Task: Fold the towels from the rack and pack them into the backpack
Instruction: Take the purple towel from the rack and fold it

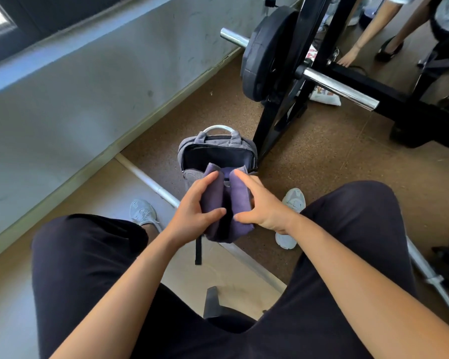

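Towel (240, 198) gripped by both hands over the open backpack (218, 145)
A folded purple towel was held between the left hand (192, 208) and the right hand (263, 206), each clamped on one side of it, thumbs laid on its near face and fingers wrapped round the outer sides. It was held above the near edge of the grey backpack, which stood upright on the brown floor (322, 151) between two white shoes (143, 212), its main compartment unzipped and gaping. A black weight plate (265, 55) on a chrome bar was seen beyond
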`<state>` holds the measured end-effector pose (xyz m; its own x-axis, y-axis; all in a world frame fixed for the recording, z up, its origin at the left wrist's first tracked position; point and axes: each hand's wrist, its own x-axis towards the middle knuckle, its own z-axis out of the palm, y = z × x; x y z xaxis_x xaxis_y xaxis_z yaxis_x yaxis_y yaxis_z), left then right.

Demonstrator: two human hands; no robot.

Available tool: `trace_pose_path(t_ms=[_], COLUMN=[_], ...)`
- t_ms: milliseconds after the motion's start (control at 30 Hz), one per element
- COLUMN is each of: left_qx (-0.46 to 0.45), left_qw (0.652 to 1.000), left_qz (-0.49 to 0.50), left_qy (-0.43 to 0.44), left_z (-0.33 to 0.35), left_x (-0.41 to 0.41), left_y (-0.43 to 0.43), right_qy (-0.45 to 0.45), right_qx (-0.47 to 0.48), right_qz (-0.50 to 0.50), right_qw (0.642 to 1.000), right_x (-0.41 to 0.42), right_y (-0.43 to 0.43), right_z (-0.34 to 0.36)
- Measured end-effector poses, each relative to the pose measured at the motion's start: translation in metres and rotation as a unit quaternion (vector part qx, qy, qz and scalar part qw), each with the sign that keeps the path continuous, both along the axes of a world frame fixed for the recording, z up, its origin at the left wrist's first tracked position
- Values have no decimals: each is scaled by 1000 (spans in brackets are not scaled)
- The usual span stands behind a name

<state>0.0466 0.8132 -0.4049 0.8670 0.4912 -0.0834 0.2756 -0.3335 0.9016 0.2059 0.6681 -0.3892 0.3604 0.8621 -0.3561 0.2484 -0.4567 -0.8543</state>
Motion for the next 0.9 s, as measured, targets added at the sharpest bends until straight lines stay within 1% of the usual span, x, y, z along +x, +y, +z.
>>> trace_pose_path(t_ms=[133, 267, 333, 367, 433, 500, 533, 667, 800, 867, 900], left_qx=[-15, -29, -36, -53, -129, -208, -225, -202, -234, -251, -251], left_qw=[1000, 999, 999, 998, 991, 978, 974, 978, 970, 964, 962], left_qz=[-27, -31, -37, -37, -28, -2, 14, 32, 24, 48, 74], left_qy=[1, 10, 18, 18, 14, 4, -5, -50, -59, -77, -83], left_z=[0, 3, 3, 4, 8, 11, 11, 8, 8, 7, 4], left_x=[3, 6, 6, 6, 5, 4, 4, 3, 6, 7, 7], left_y=[-10, -15, -16, -16, -17, -17, -17, -16, -18, -15, -12], right_qy=[10, 4, 19, 32, 53, 60, 61, 59, 56, 77, 98], right_qx=[16, 26, 29, 31, 36, 43, 48, 57, 71, 79, 87], right_qz=[-5, -8, -10, -13, -27, -37, -39, -63, -95, -115, -124], right_qw=[1000, 1000, 999, 999, 998, 997, 996, 995, 991, 987, 984], right_x=[-11, -16, -17, -17, -16, -15, -14, -14, -12, -10, -9], right_y=[5, 7, 8, 8, 9, 10, 10, 12, 11, 10, 10], right_z=[1, 0, -1, -2, -2, -2, -2, -2, -4, -2, 0])
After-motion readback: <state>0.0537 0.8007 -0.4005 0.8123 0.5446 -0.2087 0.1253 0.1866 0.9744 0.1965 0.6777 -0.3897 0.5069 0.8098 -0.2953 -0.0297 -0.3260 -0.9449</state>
